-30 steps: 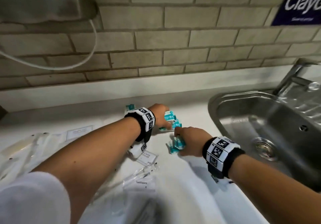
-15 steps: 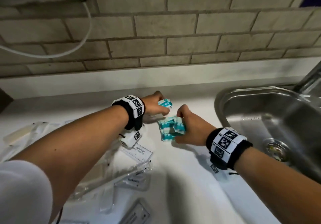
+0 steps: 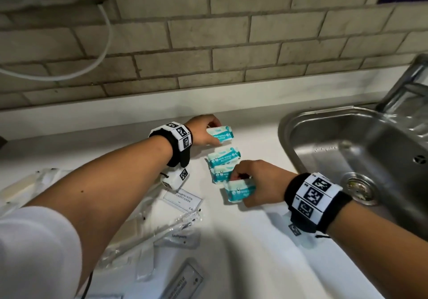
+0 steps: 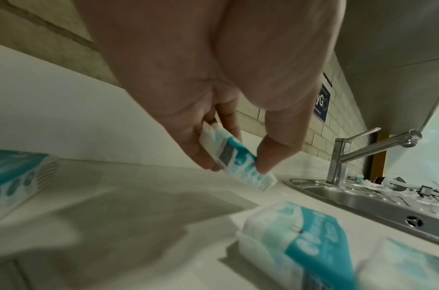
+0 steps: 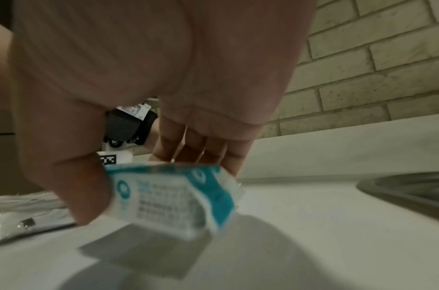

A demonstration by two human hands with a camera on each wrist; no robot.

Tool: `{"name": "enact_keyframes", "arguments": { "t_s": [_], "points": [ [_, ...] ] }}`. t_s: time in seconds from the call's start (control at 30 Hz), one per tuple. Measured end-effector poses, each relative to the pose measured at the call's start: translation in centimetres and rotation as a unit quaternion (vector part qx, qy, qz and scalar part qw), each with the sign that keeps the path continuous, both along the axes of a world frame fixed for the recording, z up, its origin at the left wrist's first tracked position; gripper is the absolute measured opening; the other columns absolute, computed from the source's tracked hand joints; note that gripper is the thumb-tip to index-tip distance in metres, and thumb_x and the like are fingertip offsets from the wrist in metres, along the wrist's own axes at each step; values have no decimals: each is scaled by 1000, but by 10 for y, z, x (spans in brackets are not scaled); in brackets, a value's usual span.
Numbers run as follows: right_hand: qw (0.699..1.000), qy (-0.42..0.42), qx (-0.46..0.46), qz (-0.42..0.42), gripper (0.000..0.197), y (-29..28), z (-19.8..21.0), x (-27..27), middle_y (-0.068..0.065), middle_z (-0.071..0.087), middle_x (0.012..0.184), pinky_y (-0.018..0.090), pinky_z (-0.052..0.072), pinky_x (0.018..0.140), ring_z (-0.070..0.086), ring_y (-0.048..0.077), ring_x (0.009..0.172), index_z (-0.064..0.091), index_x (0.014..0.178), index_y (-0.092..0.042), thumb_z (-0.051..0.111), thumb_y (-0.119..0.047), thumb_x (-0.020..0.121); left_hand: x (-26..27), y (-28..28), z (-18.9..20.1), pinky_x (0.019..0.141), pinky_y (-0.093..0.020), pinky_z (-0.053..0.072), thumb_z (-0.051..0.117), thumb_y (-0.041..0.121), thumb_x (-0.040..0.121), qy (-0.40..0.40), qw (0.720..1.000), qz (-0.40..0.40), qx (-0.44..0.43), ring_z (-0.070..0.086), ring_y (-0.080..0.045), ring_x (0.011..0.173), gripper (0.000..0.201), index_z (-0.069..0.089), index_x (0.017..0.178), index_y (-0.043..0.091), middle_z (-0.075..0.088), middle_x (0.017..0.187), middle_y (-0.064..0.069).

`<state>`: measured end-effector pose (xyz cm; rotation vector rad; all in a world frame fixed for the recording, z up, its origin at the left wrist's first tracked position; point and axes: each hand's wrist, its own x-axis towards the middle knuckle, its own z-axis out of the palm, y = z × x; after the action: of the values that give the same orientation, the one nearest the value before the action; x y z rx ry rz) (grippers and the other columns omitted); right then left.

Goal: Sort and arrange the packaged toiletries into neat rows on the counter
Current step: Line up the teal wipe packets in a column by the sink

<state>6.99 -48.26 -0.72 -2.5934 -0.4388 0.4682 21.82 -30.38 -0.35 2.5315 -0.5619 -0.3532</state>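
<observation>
Left hand [image 3: 203, 133] pinches a small teal-and-white soft wipes packet [image 3: 220, 133] between thumb and fingers, upper centre of the head view; the left wrist view shows it tilted, one corner at or just above the white desk [image 3: 243, 240]. Right hand [image 3: 259, 182] grips a second teal-and-white wipes packet [image 3: 240, 191] by its long sides, centre of frame. In the right wrist view it sits tilted, just clear of the desk, with a shadow under it.

Between the two held packets, two more teal-and-white wipes packets [image 3: 222, 165] lie flat on the desk, touching, roughly in a line running from the back wall toward the camera. So my read is that the wipes row is half laid: two down, two in hand going to either end.

Left to do, as far as I can see: the clear-wrapped items at lower left of frame, namely a clear-bagged toothbrush [image 3: 185, 220], a toothpaste sachet [image 3: 178, 238] and a white shampoo-with-conditioner label packet [image 3: 183, 200], lie loose and overlapping, not in rows. More clear packs sit at the far left edge; contents too blurred to tell.

Steel sink [image 3: 347, 141] is at right, well apart from the packets.
</observation>
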Motion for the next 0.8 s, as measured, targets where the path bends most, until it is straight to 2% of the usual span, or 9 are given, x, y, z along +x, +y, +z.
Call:
{"name": "enact_keyframes", "arguments": {
  "t_s": [0.1,0.23,0.33,0.47,0.6,0.7,0.8],
  "points": [
    [999,16,-40,17,49,3,-4,-2,-11,63,104,28,53,83,60,10,91,64,107,-32,82,-31,61,1,2,-7,90,-24,47,77,16,77,5,1000,-8,25,63,-21,108,52,59,125,12,65,122,-5],
    [998,27,-44,29,53,11,-7,-1,-11,59,111,27,52,87,58,10,97,65,112,-31,85,-28,62,0,3,-16,87,-18,38,73,13,82,46,998,-20,24,59,-16,109,51,57,130,11,64,126,-3],
    [999,12,-32,26,61,16,-6,4,-10,61,105,24,50,83,57,11,93,63,116,-29,87,-29,60,0,4,-22,94,-19,39,71,11,84,77,997,-24,11,58,-15,110,51,56,133,13,61,131,-3],
    [999,-10,-34,21,65,18,-4,9,-6,60,106,26,51,83,56,13,93,57,116,-25,88,-29,60,-2,5,-23,94,-19,41,67,14,87,77,997,-26,16,56,-11,103,50,55,135,15,60,131,-2],
    [1000,-2,-19,13,65,17,-7,11,-6,57,105,23,50,78,56,13,90,53,114,-23,89,-28,59,-3,4,-21,102,-24,43,66,27,88,81,996,-12,18,58,-15,112,48,56,134,18,59,132,-2],
    [1000,-12,-2,8,63,17,-10,15,-8,55,97,19,43,69,52,12,82,54,109,-21,90,-25,58,-6,7,-23,99,-25,44,73,34,83,84,996,-25,13,58,-14,105,55,57,134,21,62,125,1],
    [1000,-10,2,14,59,18,-11,19,-8,55,91,18,43,67,53,13,79,55,106,-20,90,-21,58,-7,9,-25,96,-25,44,76,33,81,79,996,-31,18,56,-13,103,57,57,134,22,61,120,2]
  ]
}}
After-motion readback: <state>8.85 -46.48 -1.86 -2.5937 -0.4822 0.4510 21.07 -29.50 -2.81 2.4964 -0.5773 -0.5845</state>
